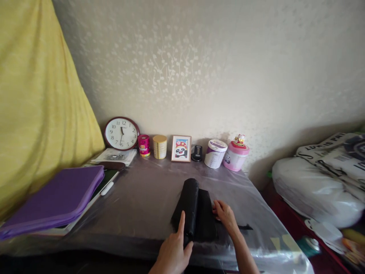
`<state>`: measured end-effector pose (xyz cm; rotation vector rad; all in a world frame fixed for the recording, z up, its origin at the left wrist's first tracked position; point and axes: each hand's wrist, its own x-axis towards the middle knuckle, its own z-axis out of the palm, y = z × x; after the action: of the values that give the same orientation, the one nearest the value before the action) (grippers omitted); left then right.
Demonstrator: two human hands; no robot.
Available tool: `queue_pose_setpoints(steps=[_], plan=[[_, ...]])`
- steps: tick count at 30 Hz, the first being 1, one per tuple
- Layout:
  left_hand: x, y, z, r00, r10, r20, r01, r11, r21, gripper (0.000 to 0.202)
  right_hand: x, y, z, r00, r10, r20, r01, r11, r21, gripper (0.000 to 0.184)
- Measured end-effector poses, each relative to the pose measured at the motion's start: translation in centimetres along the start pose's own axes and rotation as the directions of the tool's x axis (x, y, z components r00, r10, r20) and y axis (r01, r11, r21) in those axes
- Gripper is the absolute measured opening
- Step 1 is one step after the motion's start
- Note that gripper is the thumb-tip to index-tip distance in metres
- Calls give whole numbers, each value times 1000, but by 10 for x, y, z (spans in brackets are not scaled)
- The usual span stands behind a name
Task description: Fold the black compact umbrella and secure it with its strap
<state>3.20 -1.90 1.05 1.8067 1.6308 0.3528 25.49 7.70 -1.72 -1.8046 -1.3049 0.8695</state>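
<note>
Left hand (173,249), forefinger and thumb spread, touches a black roll (190,199) near the front edge of the tabletop (137,205); right hand (225,216) curls at the roll's flap (205,219), grip unclear.

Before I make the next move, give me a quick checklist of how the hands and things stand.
1. Left hand at the near end of the black roll: ok.
2. Right hand at the right edge of the flat black piece: ok.
3. Right hand's fingers pinching that edge: cannot tell.
4. Space right of the right hand free of loose bits: not ok, a thin black strip lies there.
5. Purple folder apart from the roll: ok.
6. Picture frame upright behind the roll, apart from it: ok.
</note>
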Motion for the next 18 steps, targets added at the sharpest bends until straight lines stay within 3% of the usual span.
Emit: queue_pose_setpoints(steps=[5,8,10,13,16,18], plan=[[-1,-6,-3,999,38,-18,-42,923,-383,75,2,1,-2,1000,-7,30,8,999,-50,32],[-4,-7,-10,997,5,79,42,810,-585,77,4,-2,-5,1000,-22,2,22,995,-94,33],[-5,-7,-14,994,-38,106,97,758,-645,77,2,-8,-5,989,-125,-78,108,976,-189,31],[-6,-7,-17,991,-76,114,133,726,-674,77,-5,-21,4,918,-379,-117,330,893,-307,30],[-5,-7,-17,986,-81,142,158,698,-698,78,-15,-31,22,808,-587,53,563,744,-359,29],[-4,-9,-18,984,-82,157,170,681,-712,79,-16,-33,32,769,-620,158,618,656,-434,27]])
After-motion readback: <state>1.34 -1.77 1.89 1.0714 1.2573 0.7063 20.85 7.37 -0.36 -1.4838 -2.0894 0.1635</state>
